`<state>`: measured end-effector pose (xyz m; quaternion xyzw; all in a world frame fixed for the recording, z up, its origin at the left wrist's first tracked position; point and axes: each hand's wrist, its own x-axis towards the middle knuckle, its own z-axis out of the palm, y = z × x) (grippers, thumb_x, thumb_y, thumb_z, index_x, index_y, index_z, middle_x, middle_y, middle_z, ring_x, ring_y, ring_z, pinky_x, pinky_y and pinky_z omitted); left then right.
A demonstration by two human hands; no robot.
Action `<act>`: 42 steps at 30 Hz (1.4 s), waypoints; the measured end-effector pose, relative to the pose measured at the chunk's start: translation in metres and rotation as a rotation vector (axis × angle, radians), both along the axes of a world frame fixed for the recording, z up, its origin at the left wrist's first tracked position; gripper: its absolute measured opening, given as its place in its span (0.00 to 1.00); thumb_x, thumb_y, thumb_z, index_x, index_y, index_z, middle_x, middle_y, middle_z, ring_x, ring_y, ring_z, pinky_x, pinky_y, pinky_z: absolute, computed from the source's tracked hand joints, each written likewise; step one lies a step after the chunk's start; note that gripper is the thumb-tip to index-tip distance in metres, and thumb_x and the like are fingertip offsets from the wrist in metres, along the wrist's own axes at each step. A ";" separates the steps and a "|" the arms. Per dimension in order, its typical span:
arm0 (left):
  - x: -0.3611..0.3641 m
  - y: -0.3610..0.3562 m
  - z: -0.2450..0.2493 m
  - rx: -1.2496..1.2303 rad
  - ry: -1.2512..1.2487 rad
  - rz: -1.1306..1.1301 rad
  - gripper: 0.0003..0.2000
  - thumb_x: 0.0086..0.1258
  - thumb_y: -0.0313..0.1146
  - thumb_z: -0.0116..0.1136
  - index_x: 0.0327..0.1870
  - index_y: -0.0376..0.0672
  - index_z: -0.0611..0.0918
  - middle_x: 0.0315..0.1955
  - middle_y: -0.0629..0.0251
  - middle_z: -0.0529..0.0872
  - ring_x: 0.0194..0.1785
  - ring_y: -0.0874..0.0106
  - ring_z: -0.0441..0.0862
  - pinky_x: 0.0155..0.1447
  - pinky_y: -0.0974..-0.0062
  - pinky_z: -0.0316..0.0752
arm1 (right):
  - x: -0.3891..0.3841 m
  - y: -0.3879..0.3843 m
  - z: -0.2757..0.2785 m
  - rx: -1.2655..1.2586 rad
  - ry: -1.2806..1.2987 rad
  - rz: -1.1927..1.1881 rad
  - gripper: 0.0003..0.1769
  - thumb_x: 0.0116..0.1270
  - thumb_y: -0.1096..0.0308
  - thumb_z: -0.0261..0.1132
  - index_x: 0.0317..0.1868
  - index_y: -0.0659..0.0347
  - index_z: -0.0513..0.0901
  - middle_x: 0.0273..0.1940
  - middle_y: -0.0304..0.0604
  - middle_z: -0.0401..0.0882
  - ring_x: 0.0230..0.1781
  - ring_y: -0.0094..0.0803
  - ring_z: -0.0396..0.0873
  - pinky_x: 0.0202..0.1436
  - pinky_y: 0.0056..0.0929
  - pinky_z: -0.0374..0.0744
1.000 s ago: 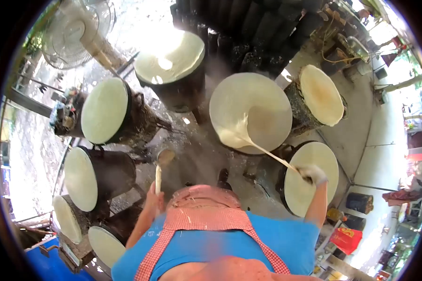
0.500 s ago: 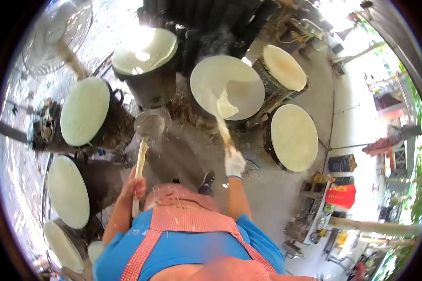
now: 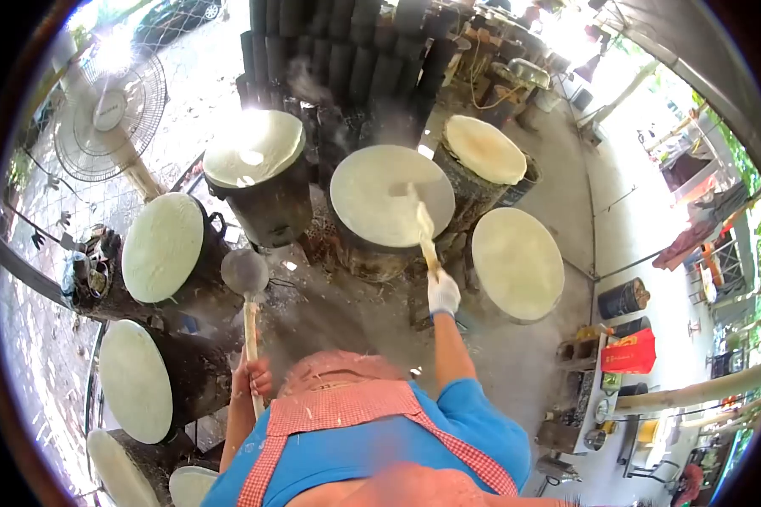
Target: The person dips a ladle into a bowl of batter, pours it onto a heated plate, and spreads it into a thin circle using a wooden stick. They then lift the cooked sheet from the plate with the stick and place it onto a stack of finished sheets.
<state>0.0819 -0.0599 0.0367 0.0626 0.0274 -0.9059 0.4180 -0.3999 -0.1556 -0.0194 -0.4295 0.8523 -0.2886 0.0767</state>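
My right hand [image 3: 443,293], in a white glove, is closed round the handle of a batter-coated spreader [image 3: 425,226]. The spreader's far end reaches over the right side of a wide round pan [image 3: 368,198] coated with pale batter; its exact shape there is hard to make out. My bare left hand [image 3: 252,378] grips the wooden handle of a ladle [image 3: 245,272]. The ladle's round metal bowl points away from me, apart from the pans. Between the ladle and the spreader lies the grey floor.
Other round pans with pale sheets stand around me, including a browned one [image 3: 484,149] at upper right, one at right [image 3: 518,264] and one at left [image 3: 162,247]. A fan [image 3: 110,112] stands at far left. Dark stacked cylinders [image 3: 338,59] rise behind the middle pan.
The view has shifted, so the pans sit lower in it. The spreader's end has moved to the pan's right side, and the pale flap on it now looks narrower. Both hands keep their grips.
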 end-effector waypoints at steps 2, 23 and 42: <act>-0.006 0.000 -0.014 0.137 0.037 0.004 0.28 0.71 0.27 0.42 0.71 0.64 0.56 0.21 0.70 0.62 0.18 0.80 0.61 0.18 0.83 0.62 | 0.027 -0.025 0.026 -0.115 -0.071 0.020 0.16 0.63 0.52 0.57 0.42 0.52 0.82 0.34 0.54 0.80 0.37 0.53 0.79 0.40 0.47 0.75; -0.082 -0.064 -0.033 0.225 -0.615 -0.348 0.21 0.74 0.51 0.43 0.22 0.50 0.61 0.14 0.78 0.55 0.13 0.83 0.51 0.14 0.84 0.49 | -0.066 -0.054 0.000 -0.129 -0.167 -0.003 0.18 0.65 0.56 0.58 0.45 0.61 0.82 0.34 0.55 0.81 0.35 0.49 0.80 0.38 0.40 0.77; -0.100 -0.049 -0.033 0.295 -0.705 -0.150 0.17 0.74 0.44 0.46 0.22 0.52 0.64 0.15 0.79 0.57 0.15 0.84 0.54 0.16 0.84 0.50 | -0.061 -0.118 -0.037 -0.324 -0.800 -0.012 0.13 0.53 0.67 0.67 0.36 0.67 0.86 0.34 0.46 0.85 0.36 0.28 0.80 0.43 0.29 0.75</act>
